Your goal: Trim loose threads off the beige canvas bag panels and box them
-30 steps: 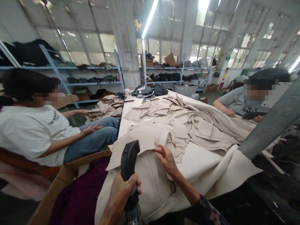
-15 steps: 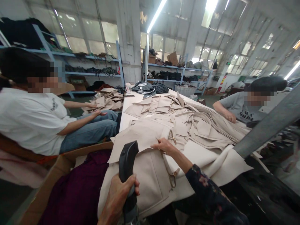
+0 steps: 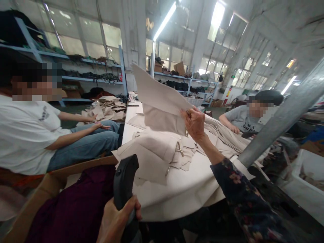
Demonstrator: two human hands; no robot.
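Observation:
My left hand (image 3: 120,214) is wrapped round the grip of a black handheld tool (image 3: 124,182), low in the view. Raised above the table, my right hand (image 3: 194,124) pinches the right end of a beige fabric piece (image 3: 162,96), which hangs in the air to the left. A second beige layer shows beneath it. Below lie beige pieces (image 3: 149,158) with a small metal clasp (image 3: 180,148), on a white-covered table (image 3: 177,199). What the far side of the held piece looks like is hidden.
A cardboard box (image 3: 37,199) with dark purple cloth (image 3: 73,202) stands at the left. One person (image 3: 25,131) sits left, another (image 3: 243,114) works at the right. A slanted metal post (image 3: 280,114) crosses the right side, near a white bin (image 3: 301,182).
My right hand has lifted a beige piece up off the pile. The view has shifted slightly to the right. My left hand still grips the black tool.

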